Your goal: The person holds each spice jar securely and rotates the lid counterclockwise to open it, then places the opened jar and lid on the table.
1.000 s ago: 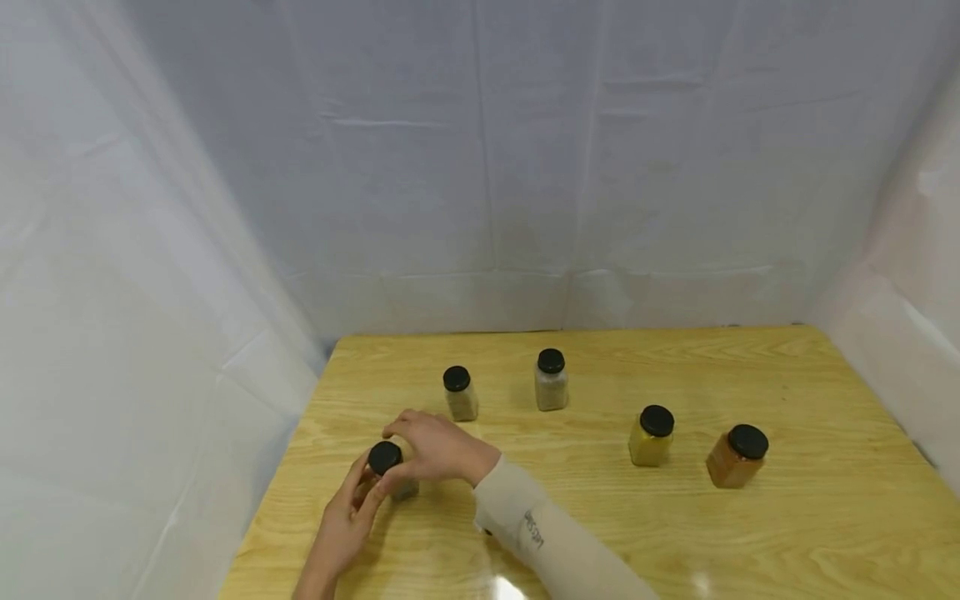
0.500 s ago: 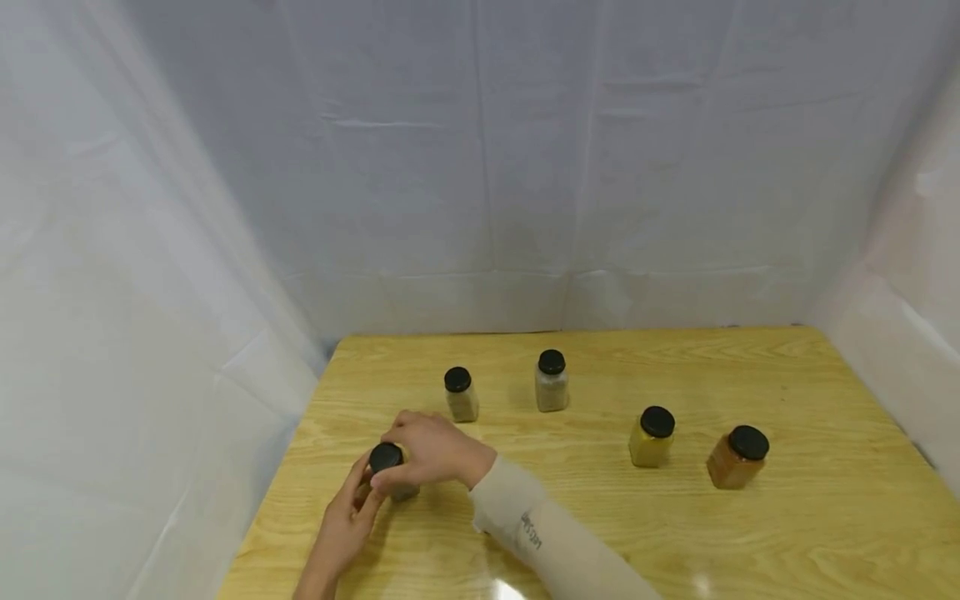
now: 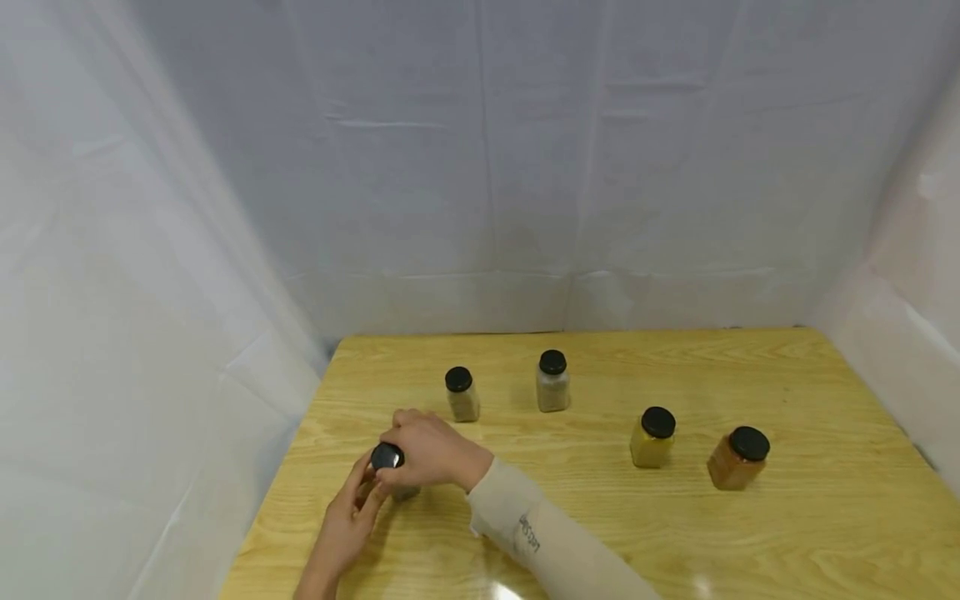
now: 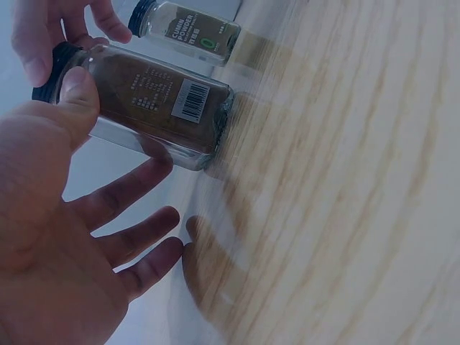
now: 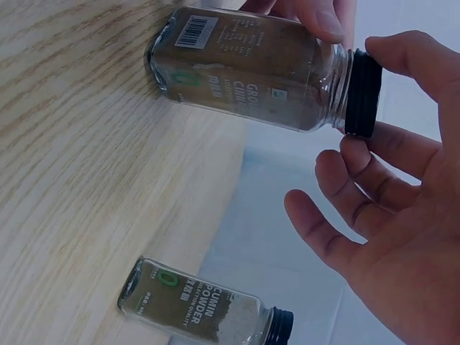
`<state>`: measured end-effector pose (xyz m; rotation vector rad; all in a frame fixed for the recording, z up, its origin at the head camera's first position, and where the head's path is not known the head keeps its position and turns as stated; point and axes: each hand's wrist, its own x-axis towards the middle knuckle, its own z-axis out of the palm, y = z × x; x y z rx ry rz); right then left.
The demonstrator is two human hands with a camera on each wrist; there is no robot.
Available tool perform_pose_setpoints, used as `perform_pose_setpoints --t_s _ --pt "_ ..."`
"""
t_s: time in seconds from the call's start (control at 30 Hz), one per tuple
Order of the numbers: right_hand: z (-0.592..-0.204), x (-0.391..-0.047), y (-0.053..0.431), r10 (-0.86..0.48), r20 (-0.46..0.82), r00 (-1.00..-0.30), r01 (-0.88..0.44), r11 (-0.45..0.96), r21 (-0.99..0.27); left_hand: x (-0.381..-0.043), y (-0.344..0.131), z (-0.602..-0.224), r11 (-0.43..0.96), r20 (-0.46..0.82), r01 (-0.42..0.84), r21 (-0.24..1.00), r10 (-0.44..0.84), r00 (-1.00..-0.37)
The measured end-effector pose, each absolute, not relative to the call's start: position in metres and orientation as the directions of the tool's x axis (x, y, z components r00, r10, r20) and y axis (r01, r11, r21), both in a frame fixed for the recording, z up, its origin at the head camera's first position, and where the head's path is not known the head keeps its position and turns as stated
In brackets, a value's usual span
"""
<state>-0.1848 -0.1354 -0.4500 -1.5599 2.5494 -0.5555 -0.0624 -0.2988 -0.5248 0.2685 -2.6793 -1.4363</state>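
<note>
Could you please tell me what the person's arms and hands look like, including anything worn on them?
The right sleeve is beige and reaches the wrist, with dark lettering too small to read. The right hand and left hand wear no gloves; the visible left forearm is bare.

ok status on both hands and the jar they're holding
Right hand pinching black lid, left hand gripping jar. Jar upright on table, lid on. Cumin powder jar nearby, seemingly not blocking.
</note>
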Motion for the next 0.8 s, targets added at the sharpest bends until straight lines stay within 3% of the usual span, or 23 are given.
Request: perform_pose_setpoints --t_s 0.6,0.8 --pt "-0.452 -0.179 -0.113 -0.842 0.165 -0.513 -0.831 0.439 -0.343 -0.063 -0.298 -0.525 0.544 -0.016 -0.131 0.829 -0.212 -0.977" --pt "-0.455 -0.177 -0.096 -0.832 0.174 -0.527 -0.803 0.421 -0.421 -0.062 -0.298 -0.524 0.56 -0.018 -0.138 0.817 -0.215 -0.977"
